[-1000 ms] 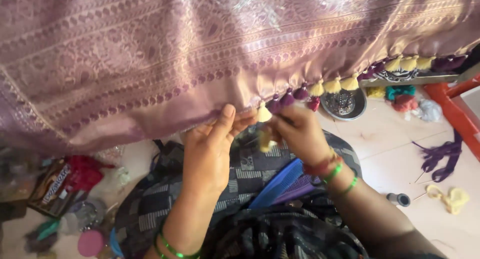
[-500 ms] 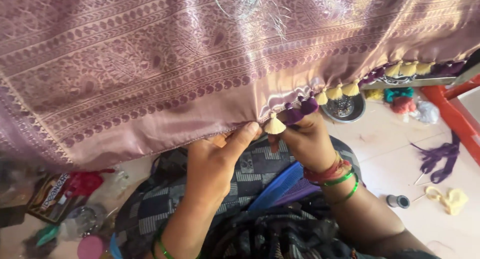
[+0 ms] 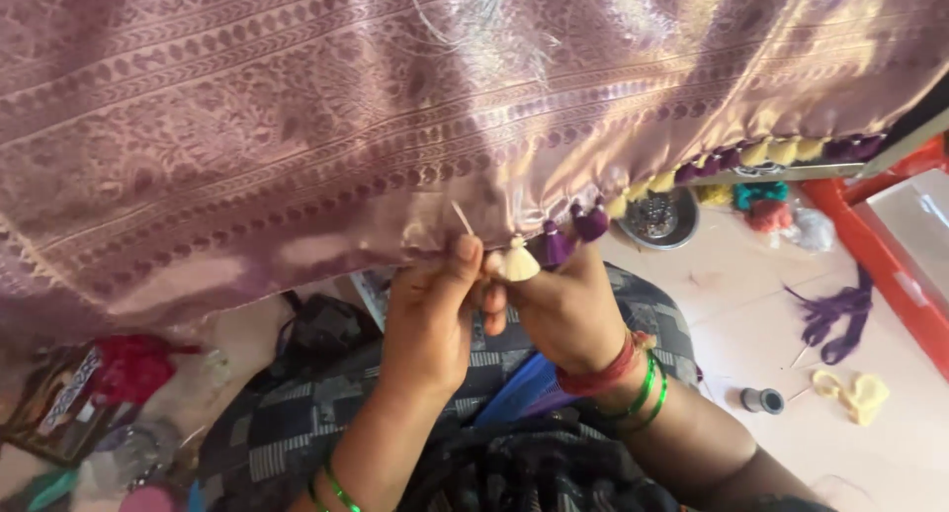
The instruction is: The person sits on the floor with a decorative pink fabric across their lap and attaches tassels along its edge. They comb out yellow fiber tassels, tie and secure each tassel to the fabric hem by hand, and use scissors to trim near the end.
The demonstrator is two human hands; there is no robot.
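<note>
Left hand (image 3: 430, 319) pinched a needle (image 3: 462, 218); right hand (image 3: 563, 309) gripped a cream tassel (image 3: 518, 262) at the cloth (image 3: 297, 127) hem. Far right, steel bowl (image 3: 660, 218), contents unclear.

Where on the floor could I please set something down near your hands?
Bare floor lies between the metal bowl, purple yarn and thread spool. Crowded: the left side, around the red bundle.

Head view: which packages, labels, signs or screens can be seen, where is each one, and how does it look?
Printed packet: on the floor at lower left, below the mauve cloth; flat, rectangular, dark with a pale printed strip.
Clear plastic bag: on the floor at upper right, beside the steel bowl; crumpled, whitish.
No signs or screens are in view.
</note>
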